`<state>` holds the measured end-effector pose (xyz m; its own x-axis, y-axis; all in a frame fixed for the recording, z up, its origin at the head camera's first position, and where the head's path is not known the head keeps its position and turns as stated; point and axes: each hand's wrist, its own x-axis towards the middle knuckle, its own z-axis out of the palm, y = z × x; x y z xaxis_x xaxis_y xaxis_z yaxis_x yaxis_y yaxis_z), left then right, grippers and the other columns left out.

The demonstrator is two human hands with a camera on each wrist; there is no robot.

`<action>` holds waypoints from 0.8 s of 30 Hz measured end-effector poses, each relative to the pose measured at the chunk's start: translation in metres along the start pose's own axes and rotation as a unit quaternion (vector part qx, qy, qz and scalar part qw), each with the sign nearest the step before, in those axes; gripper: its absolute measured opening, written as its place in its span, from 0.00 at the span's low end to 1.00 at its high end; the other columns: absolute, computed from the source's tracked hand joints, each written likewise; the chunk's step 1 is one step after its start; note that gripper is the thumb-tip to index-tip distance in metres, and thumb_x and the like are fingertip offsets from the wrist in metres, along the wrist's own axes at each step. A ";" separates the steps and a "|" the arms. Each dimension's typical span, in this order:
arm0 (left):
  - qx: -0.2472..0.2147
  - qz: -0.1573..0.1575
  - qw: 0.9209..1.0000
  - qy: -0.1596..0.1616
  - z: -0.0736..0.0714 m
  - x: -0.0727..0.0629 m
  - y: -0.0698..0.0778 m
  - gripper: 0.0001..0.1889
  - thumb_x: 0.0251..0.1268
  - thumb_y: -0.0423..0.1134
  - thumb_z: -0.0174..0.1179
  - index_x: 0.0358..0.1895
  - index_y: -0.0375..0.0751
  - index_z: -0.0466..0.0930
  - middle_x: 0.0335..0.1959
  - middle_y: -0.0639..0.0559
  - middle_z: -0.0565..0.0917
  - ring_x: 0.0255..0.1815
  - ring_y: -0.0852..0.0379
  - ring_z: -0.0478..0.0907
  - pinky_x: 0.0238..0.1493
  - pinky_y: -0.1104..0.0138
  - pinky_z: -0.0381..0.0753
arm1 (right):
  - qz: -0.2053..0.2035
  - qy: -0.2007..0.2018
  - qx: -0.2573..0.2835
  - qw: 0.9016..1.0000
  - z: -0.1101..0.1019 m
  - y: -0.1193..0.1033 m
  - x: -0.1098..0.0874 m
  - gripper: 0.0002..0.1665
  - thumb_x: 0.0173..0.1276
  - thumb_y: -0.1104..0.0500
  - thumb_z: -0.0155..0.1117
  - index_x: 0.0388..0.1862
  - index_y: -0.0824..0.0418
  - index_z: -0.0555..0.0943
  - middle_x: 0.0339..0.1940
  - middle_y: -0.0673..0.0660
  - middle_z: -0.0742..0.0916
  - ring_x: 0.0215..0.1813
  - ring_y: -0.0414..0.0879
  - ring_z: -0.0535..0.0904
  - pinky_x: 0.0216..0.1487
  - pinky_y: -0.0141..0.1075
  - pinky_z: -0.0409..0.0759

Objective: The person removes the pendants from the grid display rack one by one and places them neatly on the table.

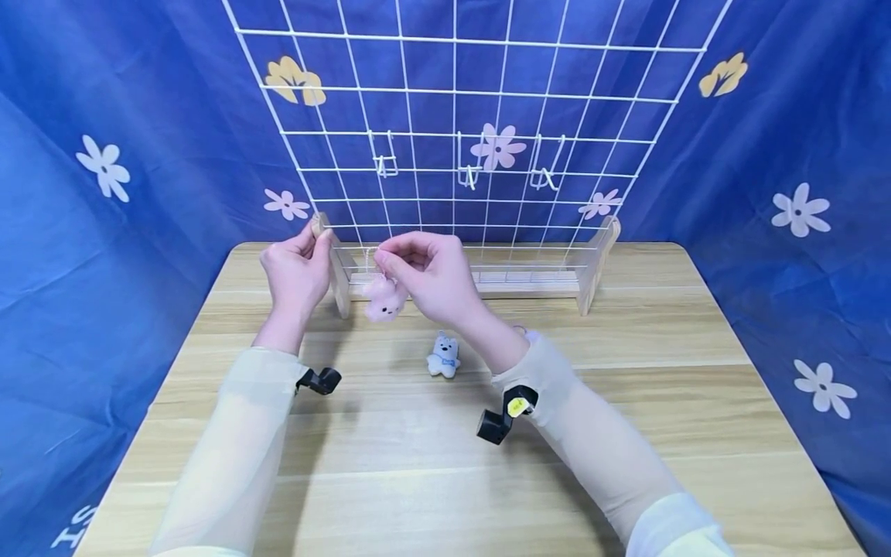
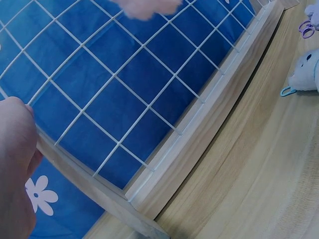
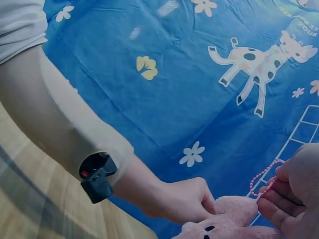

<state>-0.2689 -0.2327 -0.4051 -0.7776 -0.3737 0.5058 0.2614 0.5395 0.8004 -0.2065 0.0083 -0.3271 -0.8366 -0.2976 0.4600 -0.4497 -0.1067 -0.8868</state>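
My right hand (image 1: 438, 278) pinches the pink bead chain (image 3: 253, 180) of a small pink plush pendant (image 1: 385, 300). The pendant, with a little face, hangs in front of the lower left part of a white wire grid rack (image 1: 455, 93). My left hand (image 1: 295, 271) grips the top of the rack's left wooden foot (image 1: 339, 280). On the table below lies a pale bear plush (image 1: 444, 357) with a blue bow and a blue loop. A purple plush (image 2: 313, 14) with a purple chain is mostly hidden behind my right wrist in the head view.
Three white hooks hang in a row on the grid: left (image 1: 385, 164), middle (image 1: 469, 178) and right (image 1: 544, 178). The rack's right wooden foot (image 1: 597, 267) stands near the table's back edge. Blue patterned cloth (image 1: 139, 309) surrounds the wooden table (image 1: 390, 480).
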 end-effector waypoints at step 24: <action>0.001 0.004 1.000 0.003 0.000 -0.001 0.003 0.15 0.72 0.39 0.71 0.58 0.41 0.86 0.48 0.42 0.88 0.48 0.51 0.89 0.43 0.80 0.86 | 0.046 -0.026 0.003 0.999 0.002 0.029 -0.035 0.04 0.73 0.71 0.69 0.41 0.74 0.88 0.35 0.64 0.91 0.33 0.45 0.85 0.34 0.31 0.87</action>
<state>-0.2672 -0.2306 -0.4036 -0.7721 -0.3746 0.5134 0.2657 0.5436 0.7962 -0.1892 0.0134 -0.3690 -0.8570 -0.3553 0.3733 -0.3690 -0.0826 -0.9258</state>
